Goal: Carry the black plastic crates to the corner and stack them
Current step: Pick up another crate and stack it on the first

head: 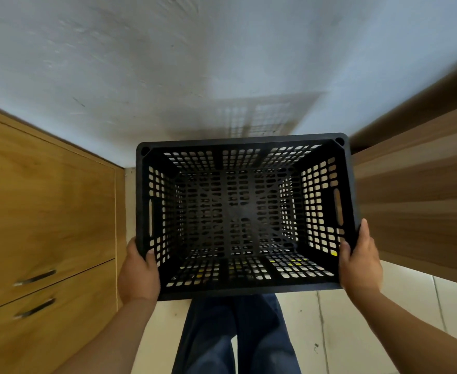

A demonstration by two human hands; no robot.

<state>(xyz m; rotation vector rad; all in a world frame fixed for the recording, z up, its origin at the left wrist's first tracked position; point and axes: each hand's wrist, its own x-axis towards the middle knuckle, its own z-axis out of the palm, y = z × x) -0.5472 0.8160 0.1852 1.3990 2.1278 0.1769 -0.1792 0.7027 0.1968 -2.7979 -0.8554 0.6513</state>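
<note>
I look down into a black plastic crate with perforated walls and floor, held level in front of me, empty. My left hand grips its near left corner, thumb over the rim. My right hand grips the near right corner the same way. Through the holes in the floor I see dark lattice that could be another crate underneath, but I cannot tell. The crate is close to a white wall, where its shadow falls.
A wooden cabinet with two metal drawer handles stands on the left. Wood-grain furniture closes in on the right. Pale floor tiles and my blue-trousered legs lie below.
</note>
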